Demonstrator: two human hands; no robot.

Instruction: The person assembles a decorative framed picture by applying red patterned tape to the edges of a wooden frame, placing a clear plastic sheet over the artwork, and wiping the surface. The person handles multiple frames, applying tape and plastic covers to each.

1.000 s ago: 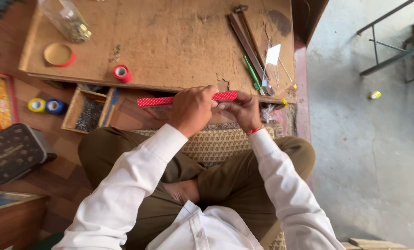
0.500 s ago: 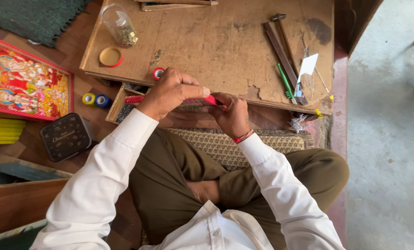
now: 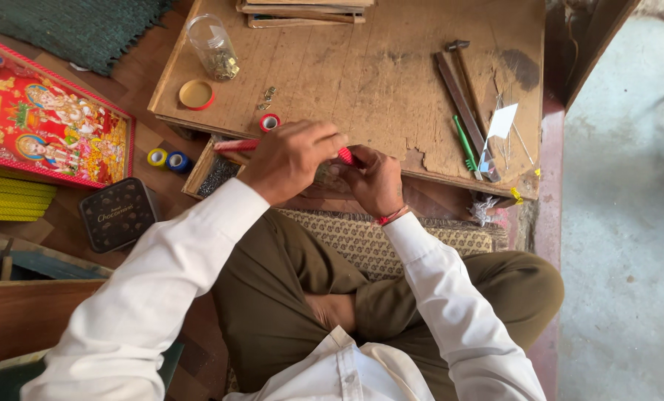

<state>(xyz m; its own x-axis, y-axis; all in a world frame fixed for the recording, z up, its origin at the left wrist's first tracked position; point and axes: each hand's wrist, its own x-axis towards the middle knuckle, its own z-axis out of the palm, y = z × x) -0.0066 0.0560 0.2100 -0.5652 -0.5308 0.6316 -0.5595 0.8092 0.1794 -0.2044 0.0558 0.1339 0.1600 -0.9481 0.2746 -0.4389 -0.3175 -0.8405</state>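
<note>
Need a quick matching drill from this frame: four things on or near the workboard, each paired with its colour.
Things:
1. strip held by left hand and right hand
2. jar lid
3. brush
4. tin box

Colours:
A. green
B. dark, nearly black
C. red
D. yellow inside, red rim

Pairs: 1-C, 2-D, 3-A, 4-B

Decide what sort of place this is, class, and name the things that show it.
Probably a small floor-level craft workshop: a worn low wooden worktable with a hammer, a jar of small metal bits and tape rolls, and both hands working a red strip.
</note>
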